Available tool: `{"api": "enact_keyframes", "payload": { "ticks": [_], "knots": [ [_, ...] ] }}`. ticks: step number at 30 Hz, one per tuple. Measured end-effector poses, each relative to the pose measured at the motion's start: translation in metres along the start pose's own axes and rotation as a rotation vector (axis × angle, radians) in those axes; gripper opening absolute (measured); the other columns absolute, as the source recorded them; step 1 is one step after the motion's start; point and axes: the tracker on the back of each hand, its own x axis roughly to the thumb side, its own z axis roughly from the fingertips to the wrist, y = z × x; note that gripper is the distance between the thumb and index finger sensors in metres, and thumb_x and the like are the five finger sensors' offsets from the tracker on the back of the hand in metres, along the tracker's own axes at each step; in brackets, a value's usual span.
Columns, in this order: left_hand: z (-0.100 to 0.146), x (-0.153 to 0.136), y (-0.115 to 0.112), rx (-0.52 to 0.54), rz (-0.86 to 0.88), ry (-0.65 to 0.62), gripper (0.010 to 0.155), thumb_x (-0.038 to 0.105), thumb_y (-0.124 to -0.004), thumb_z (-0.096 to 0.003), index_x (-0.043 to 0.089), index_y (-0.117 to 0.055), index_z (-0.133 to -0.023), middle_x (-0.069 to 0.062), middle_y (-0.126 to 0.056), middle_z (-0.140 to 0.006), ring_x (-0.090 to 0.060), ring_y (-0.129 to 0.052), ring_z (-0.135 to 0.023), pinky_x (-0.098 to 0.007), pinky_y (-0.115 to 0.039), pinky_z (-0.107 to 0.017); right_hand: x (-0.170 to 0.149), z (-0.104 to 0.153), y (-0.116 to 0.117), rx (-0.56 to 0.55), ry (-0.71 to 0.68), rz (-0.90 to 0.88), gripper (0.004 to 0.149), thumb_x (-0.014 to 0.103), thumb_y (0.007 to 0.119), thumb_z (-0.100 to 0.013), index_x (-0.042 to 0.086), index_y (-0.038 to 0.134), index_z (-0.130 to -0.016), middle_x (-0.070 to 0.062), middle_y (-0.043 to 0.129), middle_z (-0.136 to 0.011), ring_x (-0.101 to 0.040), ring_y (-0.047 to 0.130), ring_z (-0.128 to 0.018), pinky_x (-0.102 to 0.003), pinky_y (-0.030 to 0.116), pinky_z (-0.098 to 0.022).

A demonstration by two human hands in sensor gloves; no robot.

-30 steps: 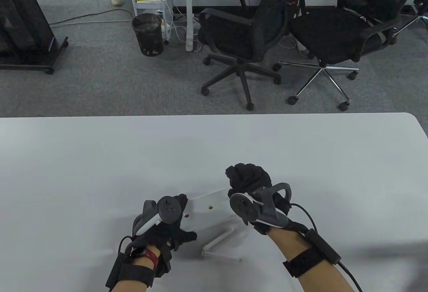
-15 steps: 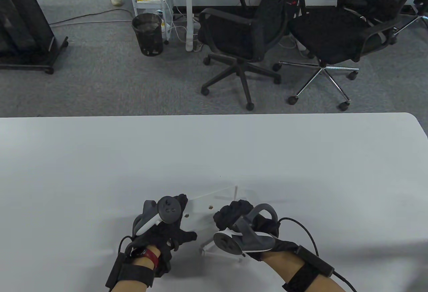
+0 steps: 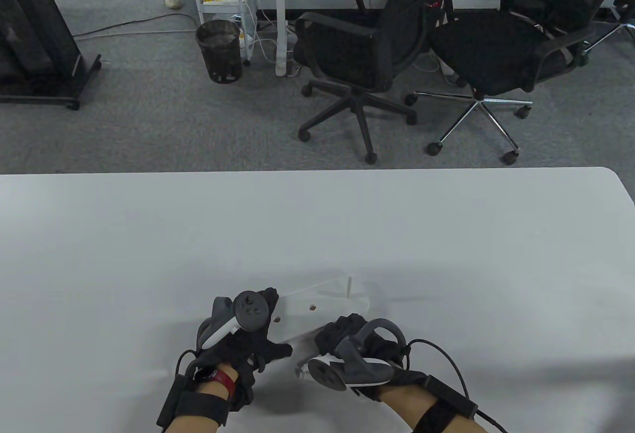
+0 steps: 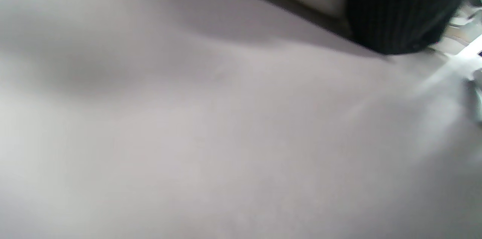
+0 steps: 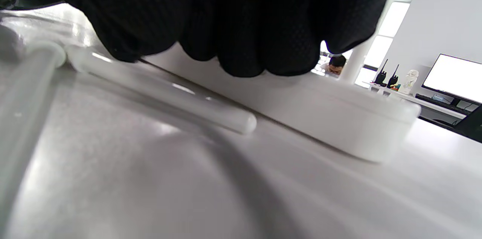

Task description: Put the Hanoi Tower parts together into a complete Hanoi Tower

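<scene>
A white base plate (image 3: 317,311) with peg holes lies near the table's front edge. One thin white peg (image 3: 350,286) stands upright at its far right end. My left hand (image 3: 275,324) grips the plate's left end; its fingertip (image 4: 395,13) shows in the left wrist view. My right hand (image 3: 337,336) is down at the plate's front edge over the loose white pegs (image 3: 303,369) lying there. In the right wrist view its fingertips (image 5: 241,54) touch one lying peg (image 5: 162,92) beside the base plate (image 5: 339,126). I cannot see whether they grip the peg.
The white table (image 3: 149,244) spreads wide on both sides and beyond the plate. Two black office chairs (image 3: 357,56) and a bin (image 3: 218,51) stand on the floor past the far edge.
My right hand has left the upright peg at the plate's far right end and come back and down to the loose pegs at the front edge. My left hand has not moved.
</scene>
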Motion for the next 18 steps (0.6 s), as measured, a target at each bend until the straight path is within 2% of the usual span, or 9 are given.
{"api": "enact_keyframes", "payload": {
  "ticks": [11,18],
  "knots": [
    [-0.001,-0.001,-0.001,-0.001,0.001,0.0,0.117,0.063,-0.089,-0.0393,0.032,0.002,-0.105,-0.003,-0.01,-0.116,-0.033,-0.011,-0.112,-0.058,-0.015,-0.078,0.006,-0.002,0.017,0.078,0.054,0.023,0.053,0.032,0.087,-0.034,0.018,0.079,-0.085,-0.008,0.087,-0.088,-0.036,0.087,-0.077,-0.053,0.072,-0.062],
    [-0.001,-0.001,0.0,-0.002,0.0,0.001,0.116,0.063,-0.088,-0.0393,0.032,0.002,-0.105,-0.003,-0.01,-0.116,-0.033,-0.011,-0.112,-0.058,-0.015,-0.078,0.007,-0.004,0.018,0.075,0.062,0.02,0.051,0.03,0.087,-0.035,0.018,0.08,-0.084,-0.008,0.087,-0.086,-0.036,0.087,-0.075,-0.054,0.072,-0.062]
  ]
}}
